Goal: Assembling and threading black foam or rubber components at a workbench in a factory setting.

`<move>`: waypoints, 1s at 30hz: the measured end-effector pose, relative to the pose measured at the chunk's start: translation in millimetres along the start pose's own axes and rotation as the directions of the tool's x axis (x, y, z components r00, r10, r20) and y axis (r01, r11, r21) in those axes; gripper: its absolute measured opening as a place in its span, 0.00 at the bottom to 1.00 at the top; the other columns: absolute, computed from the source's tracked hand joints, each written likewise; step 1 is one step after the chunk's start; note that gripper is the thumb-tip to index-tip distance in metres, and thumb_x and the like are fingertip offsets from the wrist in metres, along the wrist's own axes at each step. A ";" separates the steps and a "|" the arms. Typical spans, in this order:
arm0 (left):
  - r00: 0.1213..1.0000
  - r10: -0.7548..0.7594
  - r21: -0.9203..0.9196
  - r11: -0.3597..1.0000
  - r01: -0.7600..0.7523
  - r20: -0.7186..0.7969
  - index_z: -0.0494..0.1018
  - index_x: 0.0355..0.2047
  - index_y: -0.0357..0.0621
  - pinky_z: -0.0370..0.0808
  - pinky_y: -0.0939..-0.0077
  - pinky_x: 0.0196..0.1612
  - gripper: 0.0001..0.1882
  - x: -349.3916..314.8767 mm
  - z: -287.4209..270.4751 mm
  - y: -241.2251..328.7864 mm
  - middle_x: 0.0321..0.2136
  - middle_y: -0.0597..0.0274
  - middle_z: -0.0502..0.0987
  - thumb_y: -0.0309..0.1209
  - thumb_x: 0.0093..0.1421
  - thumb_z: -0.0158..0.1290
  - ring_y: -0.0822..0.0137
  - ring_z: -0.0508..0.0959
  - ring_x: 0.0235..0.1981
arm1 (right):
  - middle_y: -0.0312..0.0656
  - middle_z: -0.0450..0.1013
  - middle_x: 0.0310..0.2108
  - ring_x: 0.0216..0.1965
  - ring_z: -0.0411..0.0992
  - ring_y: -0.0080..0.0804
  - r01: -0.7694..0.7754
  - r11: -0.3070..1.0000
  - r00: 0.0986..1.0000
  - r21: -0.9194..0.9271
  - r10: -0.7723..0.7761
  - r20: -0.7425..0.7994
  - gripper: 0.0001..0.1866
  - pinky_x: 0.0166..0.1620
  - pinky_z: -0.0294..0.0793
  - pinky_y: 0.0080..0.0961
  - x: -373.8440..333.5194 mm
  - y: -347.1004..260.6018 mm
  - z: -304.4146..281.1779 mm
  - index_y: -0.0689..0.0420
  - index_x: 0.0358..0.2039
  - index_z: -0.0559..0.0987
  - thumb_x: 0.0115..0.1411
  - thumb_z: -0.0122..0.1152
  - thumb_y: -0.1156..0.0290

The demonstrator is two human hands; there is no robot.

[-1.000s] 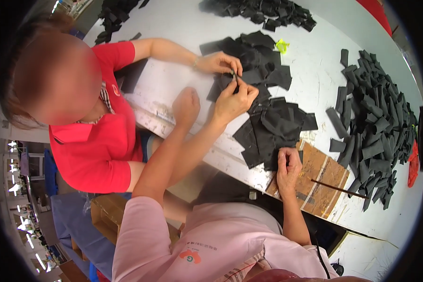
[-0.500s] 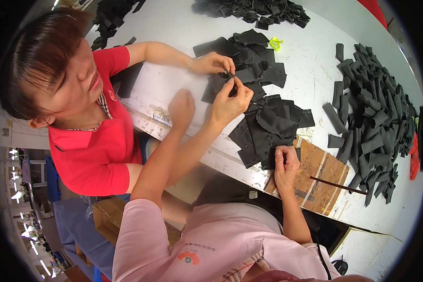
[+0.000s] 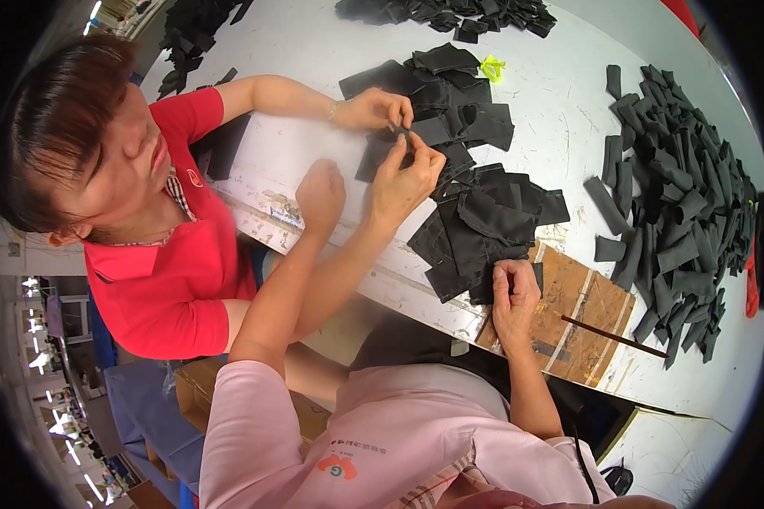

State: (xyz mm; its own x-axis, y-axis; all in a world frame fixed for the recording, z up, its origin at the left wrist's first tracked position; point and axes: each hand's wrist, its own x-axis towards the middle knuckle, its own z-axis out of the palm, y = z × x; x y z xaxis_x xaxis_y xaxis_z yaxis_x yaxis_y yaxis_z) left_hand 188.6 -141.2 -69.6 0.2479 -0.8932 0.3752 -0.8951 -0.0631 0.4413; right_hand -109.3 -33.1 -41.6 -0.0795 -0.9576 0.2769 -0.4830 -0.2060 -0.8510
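My left hand (image 3: 321, 197) rests on the white table with its fingers curled into a loose fist, and nothing shows in it. With my right hand (image 3: 516, 297) I pinch a black fabric piece (image 3: 482, 292) at the front edge of a heap of flat, stitched black fabric pieces (image 3: 497, 212). The dark edge of fabric also shows beside my right fingers. Across my left arm reaches a co-worker in red, whose hands (image 3: 399, 148) hold a small black fabric piece between the fingertips, above another part of the heap.
A large pile of black fabric tubes (image 3: 683, 204) covers the table's right side. Another black pile (image 3: 467, 13) lies at the far edge. A brown board (image 3: 581, 305) with a thin dark rod (image 3: 611, 334) is beside my right hand. A yellow-green scrap (image 3: 492, 68) sits near the heap.
The co-worker's fingers have shifted slightly on the small black piece. The whole view has moved a little; my two hands keep their places.
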 end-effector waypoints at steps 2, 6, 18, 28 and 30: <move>1.000 -0.006 0.010 1.000 0.006 0.008 0.67 0.27 0.42 0.66 0.57 0.29 0.06 0.0 -0.6 0.1 0.23 0.49 0.71 0.29 0.52 0.42 0.48 0.70 0.26 | 0.43 0.65 0.21 0.22 0.64 0.35 0.004 1.000 1.000 -0.007 -0.004 0.001 0.01 0.26 0.63 0.25 0.2 -1.0 -0.1 0.63 0.24 0.70 0.51 0.51 0.79; 1.000 0.013 -0.007 1.000 -0.013 -0.017 0.67 0.27 0.42 0.66 0.57 0.29 0.06 -0.4 -0.1 -0.8 0.23 0.49 0.71 0.28 0.52 0.42 0.48 0.70 0.26 | 0.43 0.65 0.21 0.22 0.63 0.35 0.021 1.000 1.000 -0.013 -0.021 0.003 0.01 0.26 0.63 0.25 1.1 -2.0 -0.1 0.63 0.24 0.70 0.50 0.50 0.79; 1.000 0.005 0.005 1.000 -0.005 -0.013 0.68 0.27 0.41 0.66 0.58 0.29 0.06 -0.9 -0.6 0.2 0.23 0.49 0.71 0.29 0.53 0.42 0.48 0.71 0.26 | 0.44 0.64 0.21 0.22 0.63 0.36 0.030 0.999 0.999 -0.027 -0.029 0.013 0.00 0.26 0.63 0.26 1.8 -3.4 -1.1 0.63 0.24 0.70 0.50 0.50 0.80; 1.000 -0.009 0.017 1.000 0.009 0.003 0.67 0.27 0.41 0.66 0.58 0.29 0.05 -0.8 -2.8 3.1 0.22 0.49 0.71 0.28 0.53 0.42 0.48 0.70 0.26 | 0.44 0.65 0.21 0.22 0.63 0.37 0.043 0.999 0.999 -0.029 -0.042 0.011 0.00 0.26 0.63 0.27 1.0 -1.0 -0.3 0.63 0.24 0.70 0.49 0.50 0.81; 1.000 -0.005 0.006 1.000 0.005 0.001 0.67 0.27 0.41 0.65 0.57 0.29 0.05 -0.7 -3.9 5.1 0.22 0.49 0.70 0.28 0.53 0.42 0.48 0.70 0.26 | 0.44 0.65 0.21 0.22 0.64 0.38 0.048 0.998 0.999 -0.030 -0.048 0.008 0.00 0.26 0.63 0.27 1.2 -0.1 -0.2 0.63 0.24 0.70 0.49 0.50 0.81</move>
State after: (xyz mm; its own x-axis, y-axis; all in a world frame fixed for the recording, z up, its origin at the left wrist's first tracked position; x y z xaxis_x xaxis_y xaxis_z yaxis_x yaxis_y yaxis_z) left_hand 185.3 -139.2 -64.4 0.2517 -0.8932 0.3726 -0.8963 -0.0698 0.4380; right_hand -109.5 -34.2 -41.2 -0.0496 -0.9483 0.3135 -0.5120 -0.2454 -0.8232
